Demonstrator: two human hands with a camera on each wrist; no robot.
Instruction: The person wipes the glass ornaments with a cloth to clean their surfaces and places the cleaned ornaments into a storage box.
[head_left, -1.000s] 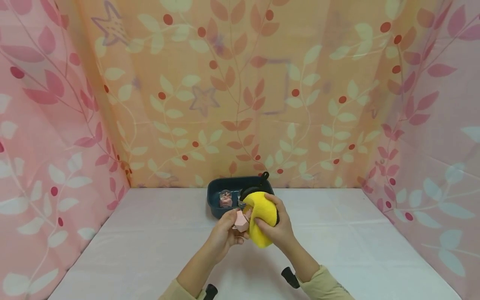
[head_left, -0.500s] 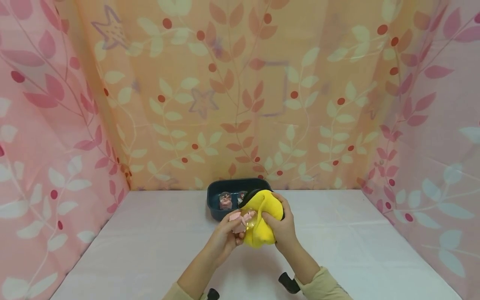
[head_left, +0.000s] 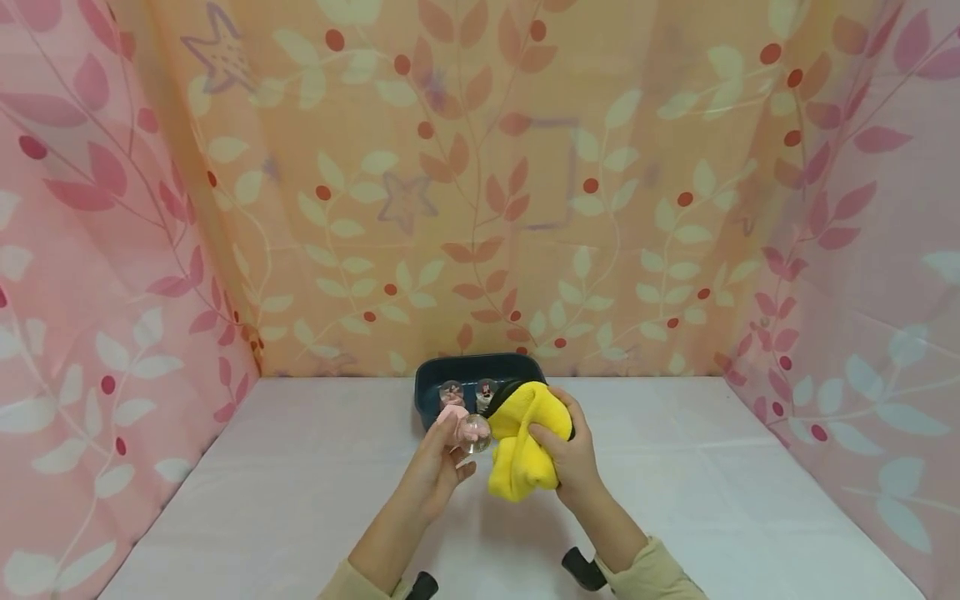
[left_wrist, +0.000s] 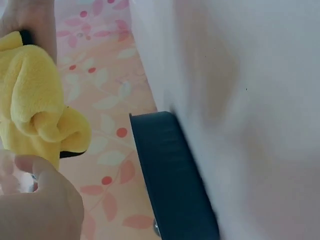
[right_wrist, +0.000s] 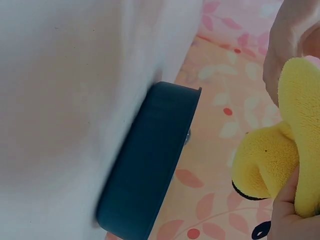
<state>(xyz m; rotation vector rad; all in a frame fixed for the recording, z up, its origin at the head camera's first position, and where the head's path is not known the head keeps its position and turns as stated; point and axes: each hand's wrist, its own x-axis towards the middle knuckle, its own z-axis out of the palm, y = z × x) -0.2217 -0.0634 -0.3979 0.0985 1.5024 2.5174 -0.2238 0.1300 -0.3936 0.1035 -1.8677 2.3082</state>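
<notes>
My left hand point(head_left: 431, 479) grips a small snow globe point(head_left: 474, 435) by its pink base, with the clear dome tipped down toward the right. In my right hand point(head_left: 576, 460) is a bunched yellow cloth point(head_left: 531, 429) with black edging, held just right of the dome. The left wrist view shows the cloth point(left_wrist: 37, 95) hanging in folds above my left hand point(left_wrist: 47, 205), which hides most of the globe. A fold of the cloth point(right_wrist: 300, 130) covers part of the left hand point(right_wrist: 282, 55) in the right wrist view.
Behind the hands stands a dark blue bin point(head_left: 427, 379) on the white-covered table point(head_left: 315, 475). Inside it are a pink snow globe point(head_left: 451, 395) and another globe with a pale base point(head_left: 485, 390), partly behind the cloth. Patterned curtains point(head_left: 480, 208) enclose the back and sides.
The snow globe has turned in my left hand so its dome faces out, and it has moved left away from the cloth. The cloth has shifted slightly right.
</notes>
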